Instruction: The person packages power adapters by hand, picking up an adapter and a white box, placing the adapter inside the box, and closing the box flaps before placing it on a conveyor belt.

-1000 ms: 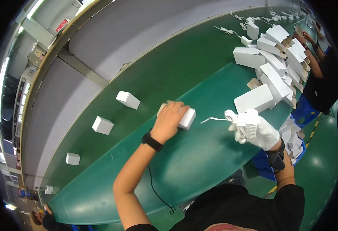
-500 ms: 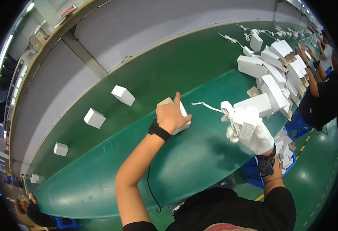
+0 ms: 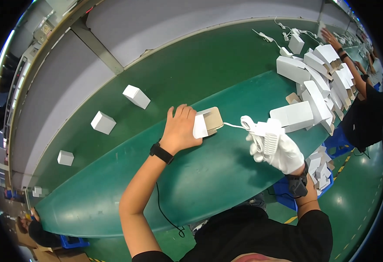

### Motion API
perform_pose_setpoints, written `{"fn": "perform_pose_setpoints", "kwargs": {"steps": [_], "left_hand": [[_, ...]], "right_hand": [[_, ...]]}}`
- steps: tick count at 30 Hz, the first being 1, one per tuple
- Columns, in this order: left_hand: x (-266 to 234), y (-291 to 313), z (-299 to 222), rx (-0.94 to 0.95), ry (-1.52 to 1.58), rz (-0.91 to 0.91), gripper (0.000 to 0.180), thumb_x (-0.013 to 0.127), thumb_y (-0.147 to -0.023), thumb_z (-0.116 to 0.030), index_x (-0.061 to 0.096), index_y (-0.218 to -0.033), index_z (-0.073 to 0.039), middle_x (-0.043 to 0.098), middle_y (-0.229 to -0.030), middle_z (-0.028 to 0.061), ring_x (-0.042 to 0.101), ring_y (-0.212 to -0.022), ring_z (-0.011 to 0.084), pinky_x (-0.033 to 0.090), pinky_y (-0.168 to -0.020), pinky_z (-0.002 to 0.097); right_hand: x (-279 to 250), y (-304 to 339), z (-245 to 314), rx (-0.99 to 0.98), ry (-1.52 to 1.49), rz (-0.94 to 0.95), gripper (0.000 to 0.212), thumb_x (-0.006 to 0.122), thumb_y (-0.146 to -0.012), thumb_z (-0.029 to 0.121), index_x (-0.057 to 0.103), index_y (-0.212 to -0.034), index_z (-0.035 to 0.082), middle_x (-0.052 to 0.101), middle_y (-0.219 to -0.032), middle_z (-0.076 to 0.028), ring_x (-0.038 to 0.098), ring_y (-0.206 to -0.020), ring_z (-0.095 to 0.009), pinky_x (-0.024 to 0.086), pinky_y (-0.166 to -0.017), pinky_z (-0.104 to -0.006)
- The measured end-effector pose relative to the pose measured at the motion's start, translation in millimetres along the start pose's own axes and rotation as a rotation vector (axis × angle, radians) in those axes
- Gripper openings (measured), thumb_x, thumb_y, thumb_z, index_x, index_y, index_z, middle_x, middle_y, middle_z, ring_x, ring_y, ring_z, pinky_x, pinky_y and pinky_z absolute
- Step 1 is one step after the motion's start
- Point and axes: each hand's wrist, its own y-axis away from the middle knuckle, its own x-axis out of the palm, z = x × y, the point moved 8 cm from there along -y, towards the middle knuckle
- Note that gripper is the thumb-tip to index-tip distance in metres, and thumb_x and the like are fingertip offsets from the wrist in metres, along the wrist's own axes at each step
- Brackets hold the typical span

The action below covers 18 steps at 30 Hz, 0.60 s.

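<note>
Left of centre on the smooth green table (image 3: 191,187), my bare left hand (image 3: 179,127) is closed around a small white cardboard box (image 3: 200,126), thumb at the near side, fingers at the far side. Box's open end, brown inner flap (image 3: 213,119) out, faces right. Long axis mostly under my palm; looks roughly left-right, can't tell exactly. My right hand (image 3: 283,150), in a white glove, grips a white ribbed plastic adapter (image 3: 271,142) with its coiled white cable (image 3: 247,122), held right of the box, apart from it. Cable's free end points left, straight at the flap edge; touching or just short, can't tell. Key relation: opening toward adapter, left hand on the box, right hand well off. Heap of white cartons (image 3: 316,98) beyond the right hand.
</note>
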Motion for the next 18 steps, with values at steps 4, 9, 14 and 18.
{"fn": "perform_pose_setpoints", "kwargs": {"steps": [4,9,14,18], "left_hand": [[22.9,0.3,4.2,-0.046,0.149,0.185,0.066,0.084,-0.054,-0.037,0.057,-0.106,-0.007,0.055,-0.105,0.0093,0.051,-0.103,0.0285,0.041,-0.087,0.0388],[31.6,5.7,10.7,-0.063,0.373,0.227,0.071,0.088,-0.049,-0.037,0.057,-0.105,-0.007,0.055,-0.101,0.0083,0.051,-0.099,0.0263,0.04,-0.082,0.0369],[33.2,5.8,1.3,-0.01,0.374,0.232,0.071,0.088,-0.049,-0.037,0.057,-0.106,-0.007,0.055,-0.102,0.0081,0.051,-0.1,0.0265,0.039,-0.083,0.0365],[34.2,6.8,2.0,0.0,0.378,0.228,0.071,0.087,-0.049,-0.037,0.058,-0.107,-0.009,0.055,-0.102,0.0075,0.051,-0.1,0.0272,0.038,-0.083,0.0366]], "right_hand": [[-20.3,-12.6,-15.2,0.079,-0.059,-0.032,0.066,0.061,-0.088,0.04,0.037,-0.135,0.0,0.051,-0.123,-0.019,0.059,-0.097,-0.024,0.051,-0.076,-0.032],[-42.8,-32.3,-37.5,0.245,-0.074,-0.026,0.064,0.064,-0.086,0.038,0.043,-0.133,0.0,0.053,-0.122,-0.017,0.059,-0.099,-0.024,0.052,-0.079,-0.0307],[-64.4,-54.9,-47.1,0.381,0.526,0.06,0.055,0.068,-0.082,0.029,0.05,-0.127,0.003,0.058,-0.114,-0.01,0.06,-0.098,-0.023,0.05,-0.082,-0.0306],[-44.8,-79.7,-48.9,0.189,1.287,0.13,0.048,0.067,-0.08,0.025,0.054,-0.122,0.005,0.06,-0.111,-0.01,0.061,-0.098,-0.025,0.049,-0.083,-0.0325]]}}
